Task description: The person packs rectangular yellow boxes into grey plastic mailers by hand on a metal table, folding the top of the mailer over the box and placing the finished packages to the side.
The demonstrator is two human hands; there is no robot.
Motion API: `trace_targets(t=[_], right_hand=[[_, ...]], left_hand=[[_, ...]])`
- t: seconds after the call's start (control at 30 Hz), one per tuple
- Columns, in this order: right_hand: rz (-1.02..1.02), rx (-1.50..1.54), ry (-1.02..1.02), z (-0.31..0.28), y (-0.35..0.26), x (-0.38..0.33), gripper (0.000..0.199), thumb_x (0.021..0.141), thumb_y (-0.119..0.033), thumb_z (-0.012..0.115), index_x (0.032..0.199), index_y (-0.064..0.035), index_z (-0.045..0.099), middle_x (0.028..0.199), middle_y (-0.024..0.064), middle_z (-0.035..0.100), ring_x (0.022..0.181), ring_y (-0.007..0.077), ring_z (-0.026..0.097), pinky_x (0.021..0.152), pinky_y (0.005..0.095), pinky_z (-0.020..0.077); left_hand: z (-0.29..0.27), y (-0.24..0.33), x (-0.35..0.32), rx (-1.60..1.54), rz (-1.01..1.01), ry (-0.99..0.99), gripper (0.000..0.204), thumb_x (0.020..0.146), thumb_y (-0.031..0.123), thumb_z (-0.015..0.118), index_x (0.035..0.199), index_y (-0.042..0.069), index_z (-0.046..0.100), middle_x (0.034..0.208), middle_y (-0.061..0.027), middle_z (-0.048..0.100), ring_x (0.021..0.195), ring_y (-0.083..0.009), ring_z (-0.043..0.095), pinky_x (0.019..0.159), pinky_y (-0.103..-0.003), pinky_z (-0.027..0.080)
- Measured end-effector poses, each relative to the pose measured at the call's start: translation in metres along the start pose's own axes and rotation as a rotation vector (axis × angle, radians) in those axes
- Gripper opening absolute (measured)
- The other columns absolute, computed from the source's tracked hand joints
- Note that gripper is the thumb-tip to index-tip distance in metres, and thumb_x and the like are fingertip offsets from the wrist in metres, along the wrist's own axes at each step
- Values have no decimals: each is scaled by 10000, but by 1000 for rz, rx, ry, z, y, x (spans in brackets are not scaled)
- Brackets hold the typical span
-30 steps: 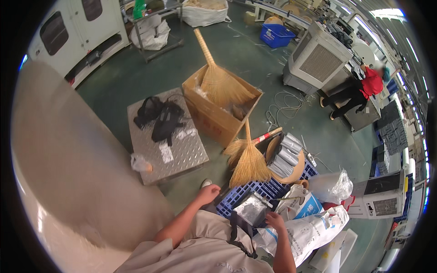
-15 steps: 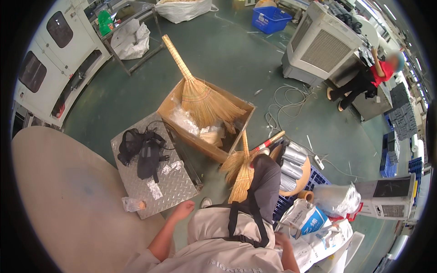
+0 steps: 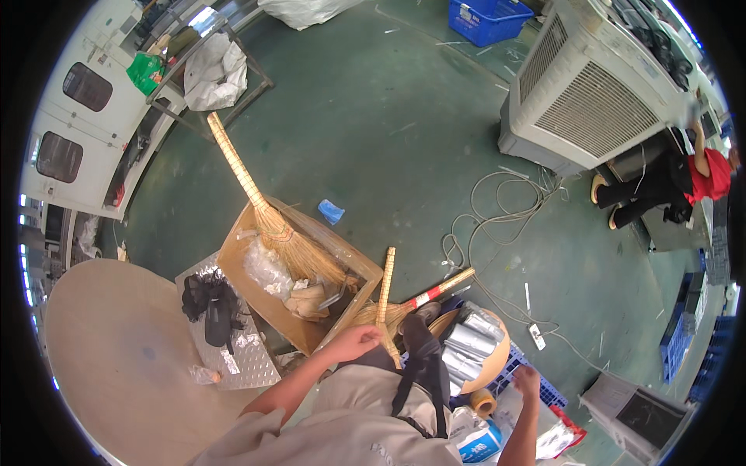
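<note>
My left hand (image 3: 356,342) is over the near side of a cardboard box (image 3: 369,281), fingers curled and nothing seen in them. Close to its fingertips rises the bound handle of a small straw broom (image 3: 385,291); I see no grip on it. My right hand (image 3: 527,380) hangs loosely closed above a blue pallet (image 3: 549,393), beside silver rolls (image 3: 468,346) on a round brown board. A large straw broom (image 3: 299,247) leans in the box over clear plastic (image 3: 266,266) and crumpled brown paper (image 3: 308,300). Another broom with a red-and-white handle (image 3: 437,293) lies behind the small one.
Left of the box, a metal plate platform (image 3: 249,365) carries a black bag (image 3: 223,314), with a big round tan surface (image 3: 116,342) nearer. Looped grey cable (image 3: 497,210) lies by an air cooler (image 3: 587,93). A person in red (image 3: 705,172) stands beyond. Blue scrap (image 3: 331,211) lies on the floor.
The view has shifted, and the box and brooms sit nearer my body. My left hand has risen toward the small broom. My right hand has moved out from my side over the pallet.
</note>
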State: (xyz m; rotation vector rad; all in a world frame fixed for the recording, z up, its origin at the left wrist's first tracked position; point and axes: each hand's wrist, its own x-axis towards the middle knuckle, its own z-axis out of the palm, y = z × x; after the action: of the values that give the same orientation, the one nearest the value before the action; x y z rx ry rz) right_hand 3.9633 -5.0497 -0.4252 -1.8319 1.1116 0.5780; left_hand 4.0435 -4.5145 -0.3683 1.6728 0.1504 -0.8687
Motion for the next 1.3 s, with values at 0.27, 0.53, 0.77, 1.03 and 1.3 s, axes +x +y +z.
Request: trace_targets(t=[0.27,0.53,0.77,1.03,1.3], right_hand=[[-487,-85,-178,8,-340,48,255,847,-121,531,1041,26,606,746,64,647,606,117,594,527,246,458],[-310,-483,-160,-27,-392,142,397,890,-348,565,1084,-4,607,865,92,640,654,139,536,509,311,433],[-246,-762,-525,152,-565,205,415,908,-311,532,1194,-10,541,1157,186,579,901,256,581,717,377,485],[-534,-847,-687,319,-803,244,416,909,-307,517,1212,-22,533,1206,197,544,988,286,546,795,396,462],[-489,-1084,-804,399,-902,303,418,910,-303,503,1229,-34,524,1255,208,509,1076,317,510,873,416,438]], left_hand=[[-35,158,150,30,252,173,187,876,169,585,996,26,605,896,-114,668,834,-204,649,739,-318,502],[-147,103,298,218,-12,369,182,760,202,558,761,42,646,795,-174,645,778,-341,635,654,-450,481],[-312,102,255,251,-247,651,199,743,168,539,800,40,681,828,-185,660,793,-346,639,689,-442,489],[-365,127,242,-140,-376,1127,191,769,215,541,816,82,671,804,-154,668,784,-310,649,684,-425,501],[-359,124,288,-265,-770,655,321,797,418,553,789,129,694,693,-71,647,585,-227,618,549,-358,492]])
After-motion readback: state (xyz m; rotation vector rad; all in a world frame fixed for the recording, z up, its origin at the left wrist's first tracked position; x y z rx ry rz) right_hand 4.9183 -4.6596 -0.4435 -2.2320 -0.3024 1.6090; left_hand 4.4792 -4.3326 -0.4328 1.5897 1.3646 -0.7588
